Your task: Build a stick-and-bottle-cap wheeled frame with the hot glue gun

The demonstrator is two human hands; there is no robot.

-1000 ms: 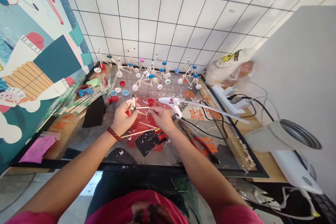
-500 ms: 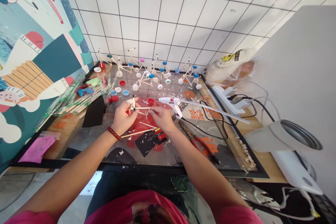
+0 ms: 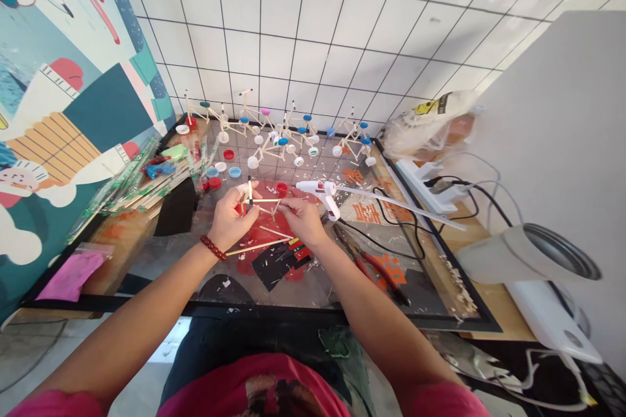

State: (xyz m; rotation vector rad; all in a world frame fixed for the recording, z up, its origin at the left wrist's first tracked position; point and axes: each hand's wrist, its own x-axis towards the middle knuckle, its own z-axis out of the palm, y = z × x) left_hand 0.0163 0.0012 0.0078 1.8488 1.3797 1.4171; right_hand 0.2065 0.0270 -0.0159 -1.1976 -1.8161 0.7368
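Between my two hands is a small frame of pale wooden sticks, with a black-tipped upright stick at its left end. My left hand, with a red bead bracelet at the wrist, is closed around that left end. The fingertips of my right hand pinch the frame's right end. Just beyond the frame lies a red bottle cap. A white glue gun rests to the right of my right hand. Loose sticks and black pieces lie below the hands.
Several stick models with cap wheels stand along the back. Red-handled pliers and a black cord lie at right. Bagged sticks and a pink packet are at left. A grey cylinder stands far right.
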